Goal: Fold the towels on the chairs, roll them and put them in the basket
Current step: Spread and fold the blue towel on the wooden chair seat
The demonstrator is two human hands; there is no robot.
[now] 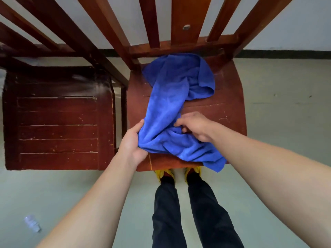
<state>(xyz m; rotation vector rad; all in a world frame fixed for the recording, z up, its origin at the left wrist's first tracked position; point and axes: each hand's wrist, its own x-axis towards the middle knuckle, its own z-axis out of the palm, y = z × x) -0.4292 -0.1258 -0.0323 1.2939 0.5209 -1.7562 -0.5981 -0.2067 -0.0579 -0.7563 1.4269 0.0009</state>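
Note:
A crumpled blue towel point(172, 104) lies on the seat of a red-brown wooden chair point(227, 108) right in front of me. One end is bunched near the backrest and the other hangs slightly over the front edge. My left hand point(133, 142) grips the towel's left edge near the seat's front. My right hand point(194, 127) reaches into the folds at the middle of the towel, its fingers curled on the cloth. No basket is in view.
A second, darker wooden chair point(57, 122) stands close on the left, its seat bare. A clear plastic bottle point(32, 223) lies on the pale floor at lower left. My legs and yellow shoes point(178, 173) stand just before the chair. A white wall is behind.

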